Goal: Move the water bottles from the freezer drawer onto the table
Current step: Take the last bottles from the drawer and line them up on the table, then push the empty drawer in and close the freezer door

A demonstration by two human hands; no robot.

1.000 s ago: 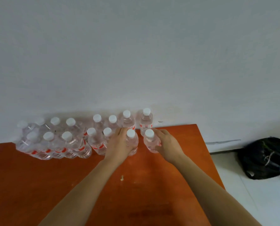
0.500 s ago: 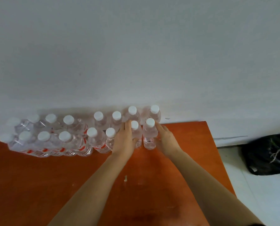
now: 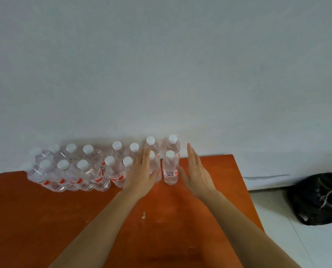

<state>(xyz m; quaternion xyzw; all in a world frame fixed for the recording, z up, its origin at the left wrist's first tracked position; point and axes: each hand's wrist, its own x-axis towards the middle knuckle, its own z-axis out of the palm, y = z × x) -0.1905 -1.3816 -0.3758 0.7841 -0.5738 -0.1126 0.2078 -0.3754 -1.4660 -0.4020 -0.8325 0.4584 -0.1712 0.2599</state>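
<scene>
Clear plastic water bottles with white caps (image 3: 170, 169) are standing two rows deep at the far edge of the orange wooden worktop (image 3: 45, 219), against the wall. Both grips are spread flat and hold nothing. Left grip (image 3: 142, 171) is against a near-row bottle, contact unclear. Right grip (image 3: 197, 173) is just clear of the end one. Risk: a sideways brush on withdrawal tips a tall, narrow bottle and dominoes the row.

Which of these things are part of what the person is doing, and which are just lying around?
In the job: bottles, table, left hand and right hand, both open.
Lying about: black bag on the floor, pale scrap on the table.
</scene>
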